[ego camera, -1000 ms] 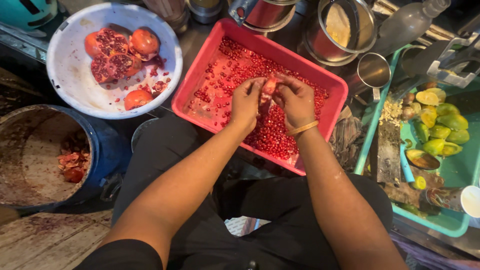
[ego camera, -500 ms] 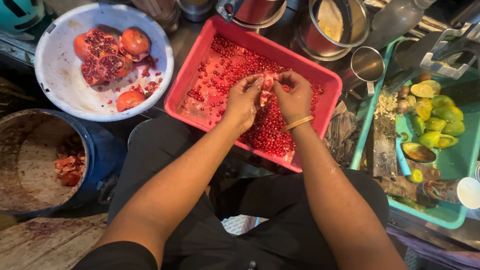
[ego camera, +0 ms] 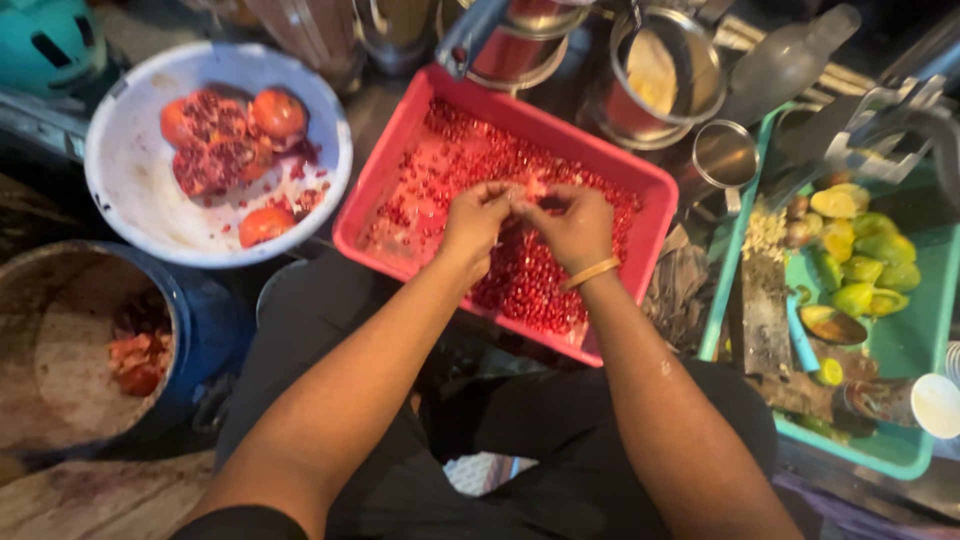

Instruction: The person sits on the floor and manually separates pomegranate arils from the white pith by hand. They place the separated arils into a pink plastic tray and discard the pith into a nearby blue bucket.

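Observation:
Both hands meet over a red plastic tray (ego camera: 400,160) that rests on my lap and holds many loose pomegranate seeds (ego camera: 530,280). My left hand (ego camera: 477,222) and my right hand (ego camera: 572,228) pinch a small piece of pomegranate (ego camera: 533,188) between their fingertips. A yellow band circles my right wrist. At the upper left, a white bowl (ego camera: 140,215) holds opened pomegranate halves (ego camera: 215,140) and a few stray seeds.
A blue bucket (ego camera: 200,330) with peel scraps sits at the lower left. Metal cups and pots (ego camera: 655,75) stand behind the tray. A teal tray (ego camera: 905,345) at the right carries green-yellow fruit pieces, a knife and a white cup.
The hands stay together over the red tray, working the pomegranate piece between the fingertips. The view has shifted slightly; the piece looks smaller and more hidden by the fingers.

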